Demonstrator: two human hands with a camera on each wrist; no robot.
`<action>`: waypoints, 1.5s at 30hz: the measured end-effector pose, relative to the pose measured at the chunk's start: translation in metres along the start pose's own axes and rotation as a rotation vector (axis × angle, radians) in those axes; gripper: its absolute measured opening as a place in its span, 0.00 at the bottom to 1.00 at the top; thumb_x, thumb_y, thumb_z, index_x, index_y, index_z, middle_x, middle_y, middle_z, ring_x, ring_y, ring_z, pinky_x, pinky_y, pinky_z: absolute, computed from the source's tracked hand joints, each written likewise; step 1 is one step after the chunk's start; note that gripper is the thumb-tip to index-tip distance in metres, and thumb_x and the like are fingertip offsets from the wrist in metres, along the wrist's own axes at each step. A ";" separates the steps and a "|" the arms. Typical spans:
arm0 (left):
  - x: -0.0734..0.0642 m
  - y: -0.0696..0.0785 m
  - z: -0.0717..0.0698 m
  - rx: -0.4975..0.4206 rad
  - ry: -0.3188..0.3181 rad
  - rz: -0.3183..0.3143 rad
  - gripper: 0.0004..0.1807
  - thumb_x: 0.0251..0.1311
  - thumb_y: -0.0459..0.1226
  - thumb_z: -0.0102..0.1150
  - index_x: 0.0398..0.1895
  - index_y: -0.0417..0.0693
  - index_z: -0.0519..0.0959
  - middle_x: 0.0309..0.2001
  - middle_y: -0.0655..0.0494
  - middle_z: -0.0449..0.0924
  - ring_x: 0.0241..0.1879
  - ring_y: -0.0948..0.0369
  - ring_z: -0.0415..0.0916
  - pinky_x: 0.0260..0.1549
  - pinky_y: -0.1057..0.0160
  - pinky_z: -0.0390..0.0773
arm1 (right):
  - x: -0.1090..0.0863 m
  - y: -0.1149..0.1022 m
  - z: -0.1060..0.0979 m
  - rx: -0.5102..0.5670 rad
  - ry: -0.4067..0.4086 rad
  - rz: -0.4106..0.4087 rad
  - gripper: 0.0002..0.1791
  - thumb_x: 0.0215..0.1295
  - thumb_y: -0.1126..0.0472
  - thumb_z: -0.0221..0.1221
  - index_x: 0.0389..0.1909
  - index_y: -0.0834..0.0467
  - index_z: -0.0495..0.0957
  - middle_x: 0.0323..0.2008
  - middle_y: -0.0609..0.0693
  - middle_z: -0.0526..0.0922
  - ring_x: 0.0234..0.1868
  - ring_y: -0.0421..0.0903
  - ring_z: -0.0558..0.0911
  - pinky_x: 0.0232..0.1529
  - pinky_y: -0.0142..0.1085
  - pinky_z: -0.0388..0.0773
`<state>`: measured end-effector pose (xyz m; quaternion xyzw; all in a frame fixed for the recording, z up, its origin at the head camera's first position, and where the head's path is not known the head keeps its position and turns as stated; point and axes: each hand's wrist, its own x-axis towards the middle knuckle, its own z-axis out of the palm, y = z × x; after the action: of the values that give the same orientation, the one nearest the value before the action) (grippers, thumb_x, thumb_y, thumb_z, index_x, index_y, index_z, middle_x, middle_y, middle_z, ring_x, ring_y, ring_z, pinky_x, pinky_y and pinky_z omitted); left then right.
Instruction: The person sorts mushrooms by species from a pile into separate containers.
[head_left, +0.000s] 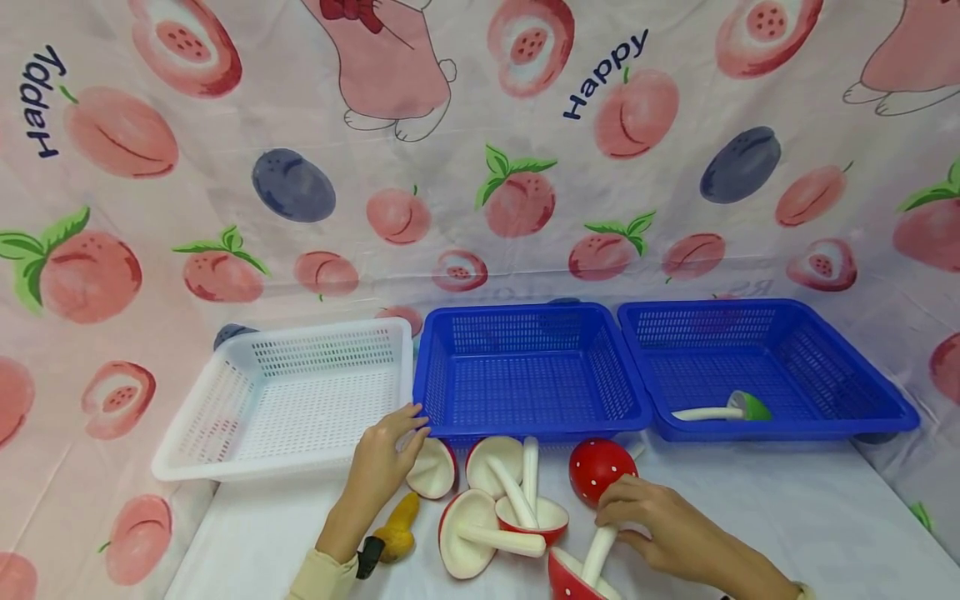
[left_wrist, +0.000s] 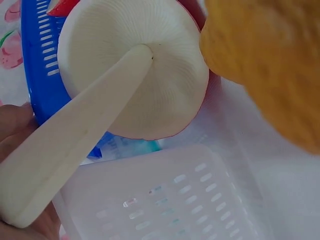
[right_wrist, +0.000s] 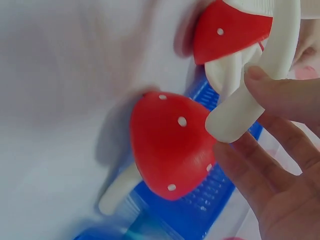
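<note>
In the head view my left hand (head_left: 381,458) is beside a red-capped toy mushroom (head_left: 432,468), its fingers extended toward the blue basket's rim. The left wrist view shows that mushroom's white stem (left_wrist: 85,125) crossing in front of the hand; contact is unclear. My right hand (head_left: 660,521) pinches the white stem of another toy mushroom (head_left: 570,575), whose red cap points down at the table. Under those fingers, close by, lies a mushroom with a white-dotted red cap (right_wrist: 170,145). Several more mushrooms (head_left: 468,533) lie gills up between the hands. A yellow gourd (head_left: 399,525) sits by my left wrist.
A white basket (head_left: 168,454) stands at the back left, with a blue basket (head_left: 525,432) in the middle. The right blue basket (head_left: 795,429) holds a green-capped mushroom (head_left: 750,407). Fruit-printed cloth (head_left: 450,167) hangs behind them. White cloth covers the table.
</note>
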<state>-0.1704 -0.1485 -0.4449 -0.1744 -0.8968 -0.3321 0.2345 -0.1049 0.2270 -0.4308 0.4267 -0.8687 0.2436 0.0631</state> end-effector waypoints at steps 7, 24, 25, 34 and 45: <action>0.000 0.000 0.000 0.009 0.004 0.004 0.08 0.53 0.31 0.67 0.37 0.38 0.85 0.48 0.45 0.81 0.52 0.48 0.77 0.50 0.49 0.76 | -0.001 0.000 -0.009 0.002 0.032 0.020 0.22 0.39 0.71 0.72 0.35 0.45 0.84 0.39 0.36 0.80 0.40 0.37 0.78 0.41 0.39 0.82; -0.001 -0.001 0.001 0.008 -0.008 -0.023 0.08 0.54 0.32 0.67 0.37 0.38 0.85 0.49 0.47 0.81 0.52 0.49 0.77 0.51 0.51 0.75 | 0.009 0.009 -0.038 0.011 0.108 0.134 0.24 0.38 0.75 0.72 0.38 0.51 0.84 0.38 0.41 0.81 0.40 0.44 0.80 0.35 0.33 0.82; -0.001 -0.001 0.001 0.008 -0.008 -0.025 0.08 0.54 0.32 0.67 0.37 0.38 0.85 0.49 0.47 0.81 0.52 0.49 0.77 0.51 0.51 0.75 | 0.011 0.011 -0.039 0.005 0.119 0.133 0.24 0.37 0.75 0.72 0.38 0.51 0.84 0.38 0.41 0.81 0.40 0.44 0.80 0.35 0.33 0.82; -0.002 -0.002 0.003 0.002 -0.010 -0.021 0.08 0.54 0.32 0.67 0.38 0.39 0.85 0.49 0.47 0.81 0.53 0.49 0.77 0.51 0.51 0.75 | 0.025 0.024 -0.045 -0.072 0.209 0.146 0.21 0.37 0.74 0.73 0.36 0.55 0.85 0.37 0.42 0.81 0.38 0.44 0.81 0.35 0.36 0.83; -0.004 -0.003 0.004 0.003 0.002 -0.014 0.08 0.54 0.32 0.66 0.38 0.39 0.85 0.49 0.47 0.81 0.53 0.49 0.76 0.51 0.51 0.75 | 0.043 0.033 -0.047 -0.041 0.206 0.171 0.18 0.43 0.73 0.71 0.37 0.56 0.85 0.37 0.43 0.82 0.37 0.43 0.81 0.34 0.37 0.83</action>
<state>-0.1695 -0.1486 -0.4510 -0.1672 -0.8985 -0.3323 0.2331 -0.1616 0.2361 -0.3882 0.3226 -0.8955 0.2729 0.1395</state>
